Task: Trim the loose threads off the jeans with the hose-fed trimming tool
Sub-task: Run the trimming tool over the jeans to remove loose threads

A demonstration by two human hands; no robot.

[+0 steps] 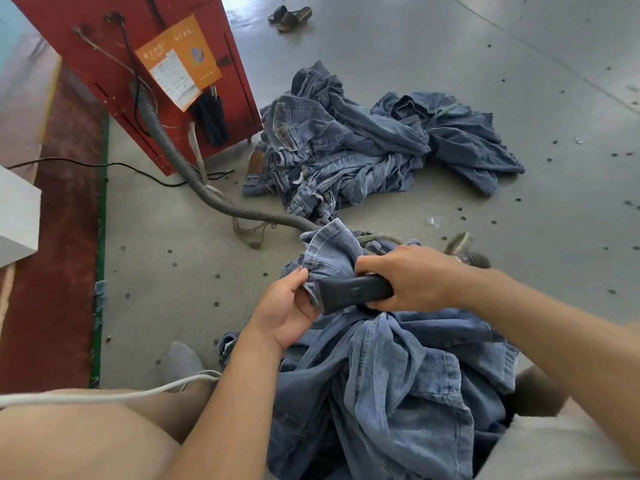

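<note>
A pair of blue jeans [391, 375] lies bunched across my lap, one hem end lifted up in front of me. My left hand [284, 311] pinches that raised hem edge from below. My right hand [408, 277] grips the dark grey trimming tool [356, 293], whose head points left and touches the hem beside my left fingers. The tool's ribbed grey hose [207, 195] runs from behind the jeans across the floor up to the red machine [145, 39].
A heap of blue jeans [363, 143] lies on the grey concrete floor ahead. A black cable [114, 165] crosses the floor at left, a white cord [104, 398] crosses my thigh. Sandals [289, 17] lie far back. Thread bits dot the floor. A white box edge [17, 216] is at left.
</note>
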